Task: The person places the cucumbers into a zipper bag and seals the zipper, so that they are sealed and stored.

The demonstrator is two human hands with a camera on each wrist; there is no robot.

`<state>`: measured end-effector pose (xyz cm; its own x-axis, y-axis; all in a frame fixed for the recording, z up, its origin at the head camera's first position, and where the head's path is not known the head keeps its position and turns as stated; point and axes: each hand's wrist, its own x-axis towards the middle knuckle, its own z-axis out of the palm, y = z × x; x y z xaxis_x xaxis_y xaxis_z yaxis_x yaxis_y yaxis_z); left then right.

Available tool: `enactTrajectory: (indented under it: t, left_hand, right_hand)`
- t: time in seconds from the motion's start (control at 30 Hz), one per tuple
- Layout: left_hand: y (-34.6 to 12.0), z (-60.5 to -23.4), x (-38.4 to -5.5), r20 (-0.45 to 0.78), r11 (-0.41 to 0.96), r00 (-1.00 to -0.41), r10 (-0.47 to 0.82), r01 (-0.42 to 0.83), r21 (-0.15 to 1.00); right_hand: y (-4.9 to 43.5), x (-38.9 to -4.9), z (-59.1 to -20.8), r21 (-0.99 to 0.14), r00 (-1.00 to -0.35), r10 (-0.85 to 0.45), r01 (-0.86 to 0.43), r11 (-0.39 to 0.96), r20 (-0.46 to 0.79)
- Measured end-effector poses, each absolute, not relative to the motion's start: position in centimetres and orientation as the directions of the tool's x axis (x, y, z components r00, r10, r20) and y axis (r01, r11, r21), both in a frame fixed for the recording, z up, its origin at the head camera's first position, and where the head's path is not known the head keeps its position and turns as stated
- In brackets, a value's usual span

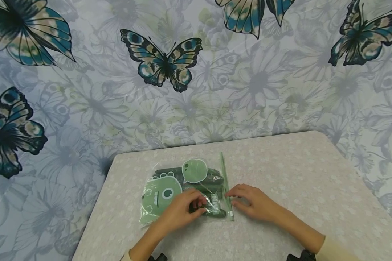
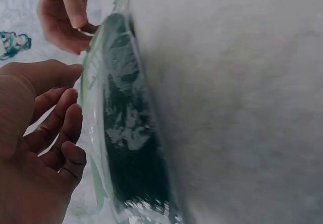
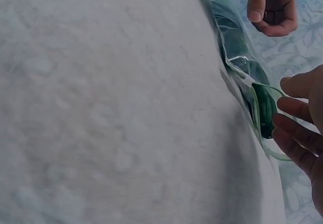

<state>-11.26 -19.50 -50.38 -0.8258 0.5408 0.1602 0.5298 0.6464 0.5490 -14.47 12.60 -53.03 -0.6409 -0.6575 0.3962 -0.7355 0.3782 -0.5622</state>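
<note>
A clear zip bag printed with green cartoon faces lies on the table. Inside it show several long, dark green things that look like cucumbers. My left hand hovers over the bag's near part with loosely bent fingers and nothing in them. At the bag's right end is my right hand, its fingertips right at the green zip strip. The right wrist view shows the bag's mouth gaping as a loop, with a dark green rounded end inside it, close to the right fingers.
A pale floral cloth covers the table. Behind it rises a wall covering with flowers and large butterflies. Dark wrist devices show at the bottom edge of the head view.
</note>
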Motion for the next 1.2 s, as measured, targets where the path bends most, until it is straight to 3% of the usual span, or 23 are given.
enactTrajectory:
  t: [0.27, 0.47, 0.7, 0.93, 1.2]
  left_hand:
    - [-20.5, -51.5, -9.9, 0.264, 0.697, -0.752, 0.604, 0.659, 0.281]
    - [-20.7, -52.1, -9.7, 0.262, 0.704, -0.74, 0.62, 0.672, 0.231]
    - [-20.6, -52.3, -9.4, 0.217, 0.724, -0.73, 0.648, 0.679, 0.125]
    - [-20.4, -52.6, -9.2, 0.304, 0.685, -0.657, 0.69, 0.728, 0.021]
    - [-20.1, -52.8, -9.2, 0.341, 0.686, -0.645, 0.684, 0.728, 0.001]
  right_hand:
    - [12.4, -13.4, -53.5, -0.469, -0.569, -0.733, -0.797, 0.381, 0.373]
    - [12.5, -13.0, -53.9, -0.361, -0.544, -0.749, -0.832, 0.421, 0.38]
    - [12.6, -12.7, -54.0, -0.344, -0.56, -0.767, -0.82, 0.458, 0.312]
    - [12.2, -12.5, -54.4, -0.223, -0.505, -0.769, -0.863, 0.453, 0.393]
    - [12.1, -12.5, -54.5, -0.161, -0.444, -0.784, -0.895, 0.417, 0.434]
